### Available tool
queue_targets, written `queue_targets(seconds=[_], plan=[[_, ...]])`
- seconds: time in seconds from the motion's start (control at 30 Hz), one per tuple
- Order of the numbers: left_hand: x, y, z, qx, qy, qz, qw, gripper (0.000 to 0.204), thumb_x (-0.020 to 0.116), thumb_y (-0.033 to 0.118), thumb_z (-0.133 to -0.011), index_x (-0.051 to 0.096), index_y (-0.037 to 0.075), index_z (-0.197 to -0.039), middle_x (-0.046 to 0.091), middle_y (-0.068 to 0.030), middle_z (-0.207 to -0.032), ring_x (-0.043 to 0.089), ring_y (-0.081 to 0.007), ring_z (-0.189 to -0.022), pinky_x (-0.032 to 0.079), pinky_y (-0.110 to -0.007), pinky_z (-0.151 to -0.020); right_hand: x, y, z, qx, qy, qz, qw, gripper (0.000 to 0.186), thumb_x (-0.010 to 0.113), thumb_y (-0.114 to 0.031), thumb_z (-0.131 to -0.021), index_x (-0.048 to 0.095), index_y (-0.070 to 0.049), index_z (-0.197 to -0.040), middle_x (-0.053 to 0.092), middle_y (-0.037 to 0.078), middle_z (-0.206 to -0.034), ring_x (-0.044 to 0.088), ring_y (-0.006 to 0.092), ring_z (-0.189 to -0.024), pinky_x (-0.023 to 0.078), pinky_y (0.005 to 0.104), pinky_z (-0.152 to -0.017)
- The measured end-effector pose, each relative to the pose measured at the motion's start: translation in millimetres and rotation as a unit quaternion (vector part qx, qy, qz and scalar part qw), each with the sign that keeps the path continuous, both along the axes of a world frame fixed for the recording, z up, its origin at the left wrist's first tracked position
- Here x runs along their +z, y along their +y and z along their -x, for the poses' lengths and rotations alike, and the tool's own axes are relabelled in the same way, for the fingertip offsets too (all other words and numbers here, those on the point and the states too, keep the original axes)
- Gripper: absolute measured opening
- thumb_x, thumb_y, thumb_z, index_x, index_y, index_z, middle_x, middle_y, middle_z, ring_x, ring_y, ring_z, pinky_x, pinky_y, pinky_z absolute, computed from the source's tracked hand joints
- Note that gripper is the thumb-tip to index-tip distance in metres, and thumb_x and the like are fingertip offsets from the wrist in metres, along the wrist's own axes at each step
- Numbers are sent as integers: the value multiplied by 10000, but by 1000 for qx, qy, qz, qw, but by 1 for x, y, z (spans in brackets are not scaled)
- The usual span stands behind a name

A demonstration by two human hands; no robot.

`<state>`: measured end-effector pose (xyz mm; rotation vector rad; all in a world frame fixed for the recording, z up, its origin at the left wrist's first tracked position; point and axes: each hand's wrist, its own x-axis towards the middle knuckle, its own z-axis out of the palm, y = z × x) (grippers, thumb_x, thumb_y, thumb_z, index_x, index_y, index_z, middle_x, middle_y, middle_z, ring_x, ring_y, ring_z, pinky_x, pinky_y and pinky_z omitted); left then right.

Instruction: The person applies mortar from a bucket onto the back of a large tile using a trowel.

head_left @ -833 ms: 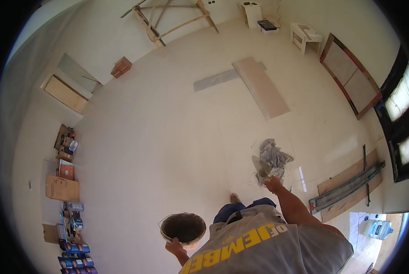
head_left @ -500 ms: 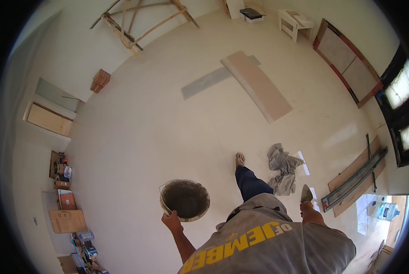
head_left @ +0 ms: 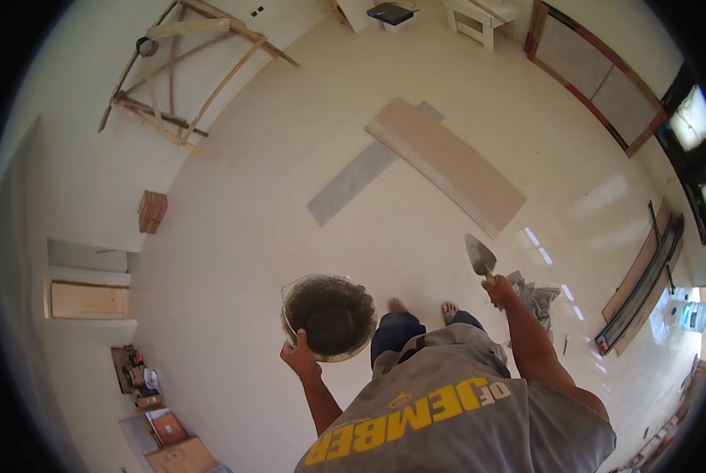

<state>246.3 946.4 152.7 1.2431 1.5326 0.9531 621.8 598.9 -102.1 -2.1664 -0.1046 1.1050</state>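
Note:
A round bucket (head_left: 331,317), crusted with grey on its rim, hangs in front of my left side, with grey mortar-like stuff inside. My left hand (head_left: 301,359) grips its near rim, thumb over the edge. In my right hand (head_left: 498,292) is a pointing trowel (head_left: 480,255), held by the handle with its blade tilted up and away from me. The blade touches nothing and is well to the right of the bucket. A crumpled grey cloth (head_left: 536,301) lies on the floor beyond my right forearm.
A pinkish board (head_left: 448,162) lies across a grey strip (head_left: 353,183) on the floor ahead. A wooden trestle (head_left: 203,79) stands far left, boxes (head_left: 153,211) along the left wall. At right are long dark frames (head_left: 645,276) on a board and a water bottle (head_left: 694,316).
My right hand has raised the trowel forward and to the left, its arm now stretched out. The bucket is still in my left hand. Both feet show now, and the view has turned.

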Motion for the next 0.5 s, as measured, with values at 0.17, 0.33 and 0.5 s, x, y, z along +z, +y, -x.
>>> queue_targets(seconds=[0.17,0.33,0.5], plan=[[-30,156,-116,-142,68,9,987,248,717,110,-950,704,-113,-1057,723,-103,-952,642,-164,-810,533,-336,-743,51,143,-75,-27,-102,-86,991,460,654,-430,-979,584,21,-925,652,168,-704,675,271,-538,548,444,-511],[-48,252,-194,-255,83,10,963,239,721,157,-958,701,-81,-961,684,-45,-864,582,-125,-755,497,-317,-701,72,203,-43,-199,-104,-105,969,437,627,-428,-1021,554,-3,-949,574,109,-663,599,195,-476,483,346,-424],[-89,357,-322,-359,209,-21,909,279,717,217,-973,686,-45,-883,623,-6,-757,511,-91,-703,458,-323,-641,71,260,-62,-336,-66,-154,927,357,616,-366,-1039,545,-18,-1009,568,82,-720,564,165,-477,461,335,-428]])
